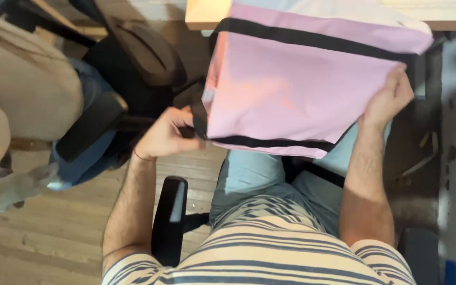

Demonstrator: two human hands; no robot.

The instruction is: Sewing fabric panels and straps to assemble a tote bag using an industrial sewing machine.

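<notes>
A pink fabric bag [291, 89] with black straps and trim is held up over my lap, in front of a wooden desk edge [201, 16]. My left hand [164, 134] grips the bag's lower left corner at the black trim. My right hand [389, 100] holds the bag's right edge, fingers curled over the fabric. Below are my light blue jeans [254, 174] and striped shirt [270, 248]. I am seated in a chair with a black armrest [170, 219].
A second black office chair [133, 63] stands at the left, with a person in a beige top [22, 79] and blue jeans beside it. The floor is wood planks [54, 232]. A dark mat [423, 169] lies under the desk at the right.
</notes>
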